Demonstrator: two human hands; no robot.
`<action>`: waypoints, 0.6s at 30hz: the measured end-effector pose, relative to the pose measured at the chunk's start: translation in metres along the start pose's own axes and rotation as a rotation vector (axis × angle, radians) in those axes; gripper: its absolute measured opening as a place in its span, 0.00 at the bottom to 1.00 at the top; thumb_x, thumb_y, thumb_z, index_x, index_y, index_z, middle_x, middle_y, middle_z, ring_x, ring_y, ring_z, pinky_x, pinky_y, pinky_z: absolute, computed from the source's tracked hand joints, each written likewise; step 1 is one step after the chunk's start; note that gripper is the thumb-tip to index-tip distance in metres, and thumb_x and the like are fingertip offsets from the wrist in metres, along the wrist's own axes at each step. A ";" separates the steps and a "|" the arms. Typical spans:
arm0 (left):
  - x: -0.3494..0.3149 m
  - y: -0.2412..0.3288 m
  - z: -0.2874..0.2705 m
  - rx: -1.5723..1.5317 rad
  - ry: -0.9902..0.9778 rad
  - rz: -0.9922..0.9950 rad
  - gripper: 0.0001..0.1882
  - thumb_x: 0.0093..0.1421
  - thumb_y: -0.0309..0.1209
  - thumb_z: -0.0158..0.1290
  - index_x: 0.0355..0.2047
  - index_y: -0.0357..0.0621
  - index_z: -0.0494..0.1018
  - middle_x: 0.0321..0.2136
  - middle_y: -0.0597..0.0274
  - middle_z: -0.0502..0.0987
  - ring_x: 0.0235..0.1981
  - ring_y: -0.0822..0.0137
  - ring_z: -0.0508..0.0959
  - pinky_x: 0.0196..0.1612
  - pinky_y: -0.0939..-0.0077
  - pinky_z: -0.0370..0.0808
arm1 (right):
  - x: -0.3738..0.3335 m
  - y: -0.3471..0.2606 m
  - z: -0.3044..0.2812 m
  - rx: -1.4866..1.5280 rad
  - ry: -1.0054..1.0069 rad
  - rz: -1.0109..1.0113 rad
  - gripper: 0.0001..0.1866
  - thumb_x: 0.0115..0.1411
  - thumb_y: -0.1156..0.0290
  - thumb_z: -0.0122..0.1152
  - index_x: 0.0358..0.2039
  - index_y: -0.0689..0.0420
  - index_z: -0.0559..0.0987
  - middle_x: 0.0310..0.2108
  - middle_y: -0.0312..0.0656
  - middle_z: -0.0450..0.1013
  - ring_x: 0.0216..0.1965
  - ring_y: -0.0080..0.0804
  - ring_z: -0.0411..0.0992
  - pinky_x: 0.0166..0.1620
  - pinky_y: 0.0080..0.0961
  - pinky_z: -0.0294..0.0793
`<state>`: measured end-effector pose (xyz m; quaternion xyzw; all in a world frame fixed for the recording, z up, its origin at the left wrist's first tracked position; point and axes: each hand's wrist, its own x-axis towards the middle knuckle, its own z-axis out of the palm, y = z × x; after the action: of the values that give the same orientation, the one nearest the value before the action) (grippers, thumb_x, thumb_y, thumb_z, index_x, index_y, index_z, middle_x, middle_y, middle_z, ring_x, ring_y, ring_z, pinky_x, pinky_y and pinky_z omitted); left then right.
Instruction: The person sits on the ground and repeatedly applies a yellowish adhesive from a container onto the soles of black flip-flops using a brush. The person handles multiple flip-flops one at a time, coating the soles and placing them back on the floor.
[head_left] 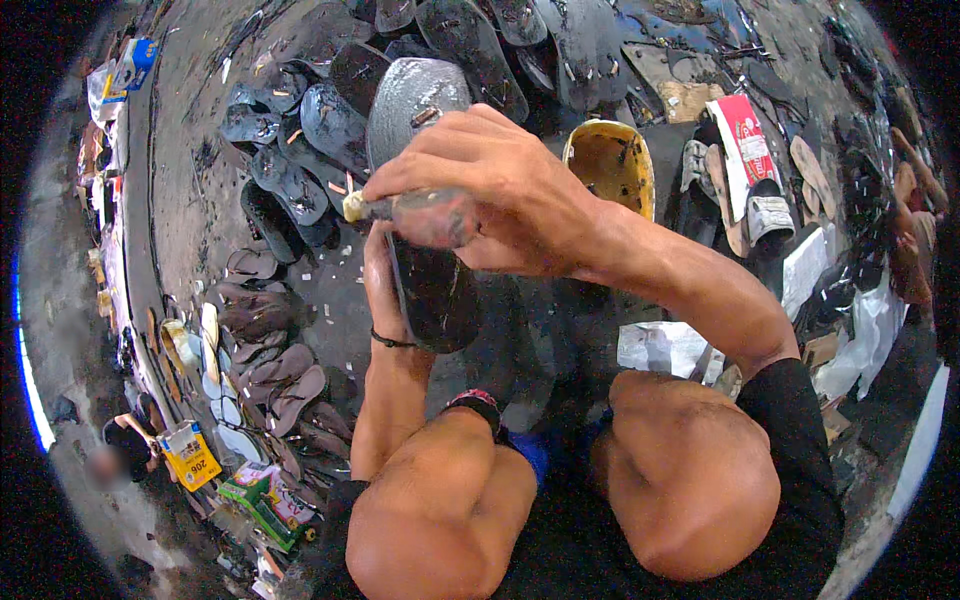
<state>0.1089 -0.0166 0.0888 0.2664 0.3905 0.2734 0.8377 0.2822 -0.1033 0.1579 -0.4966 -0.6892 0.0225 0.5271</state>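
My left hand [381, 265], with a dark band at the wrist, grips a long black sandal sole [436, 305] from behind and below. Most of its fingers are hidden by the sole. The sole's far end is grey and shiny. Above it, my right hand [490, 180] is closed around a short, blurred tool [435, 218] with a thick reddish-grey rounded end and a narrow neck tipped in pale yellow. The tip points left across the sole's edge. I cannot tell whether it touches the sole.
Black soles [335, 125] lie piled ahead and to the left. Brown sandals [295, 385] cluster at near left, beside a yellow box [188, 455]. A stained yellow container [612, 170] stands at right. Beyond are a red-and-white carton piece [742, 150] and plastic sheets [865, 335]. Other people sit at both sides.
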 end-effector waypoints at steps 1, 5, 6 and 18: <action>0.001 0.016 0.008 -0.074 0.045 -0.103 0.22 0.71 0.46 0.43 0.53 0.42 0.72 0.46 0.59 0.78 0.44 0.64 0.79 0.48 0.63 0.78 | 0.002 -0.001 0.000 -0.043 -0.013 -0.023 0.14 0.51 0.69 0.62 0.40 0.48 0.80 0.32 0.38 0.74 0.35 0.40 0.74 0.38 0.37 0.72; 0.000 0.033 0.016 0.171 -0.248 0.016 0.24 0.71 0.50 0.41 0.49 0.42 0.74 0.36 0.59 0.81 0.32 0.64 0.82 0.34 0.66 0.81 | -0.038 -0.073 0.019 0.113 -0.181 -0.146 0.17 0.51 0.65 0.61 0.43 0.50 0.78 0.33 0.34 0.74 0.37 0.33 0.75 0.40 0.34 0.75; 0.011 0.032 0.017 0.073 -0.239 -0.081 0.24 0.71 0.50 0.40 0.48 0.42 0.74 0.36 0.59 0.81 0.32 0.64 0.82 0.35 0.67 0.80 | -0.037 -0.064 0.013 0.093 -0.119 -0.106 0.19 0.50 0.65 0.61 0.45 0.50 0.78 0.34 0.35 0.74 0.38 0.35 0.75 0.40 0.34 0.74; 0.031 0.059 -0.062 -0.330 -0.131 0.011 0.21 0.71 0.41 0.42 0.50 0.38 0.75 0.43 0.52 0.82 0.42 0.59 0.83 0.48 0.60 0.81 | -0.090 -0.044 0.026 0.289 -0.213 0.559 0.19 0.53 0.74 0.68 0.47 0.51 0.82 0.40 0.42 0.79 0.43 0.42 0.75 0.46 0.38 0.73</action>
<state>0.0614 0.0597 0.0777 0.1445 0.2836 0.3206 0.8921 0.2292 -0.1759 0.1075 -0.5812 -0.5674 0.3156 0.4905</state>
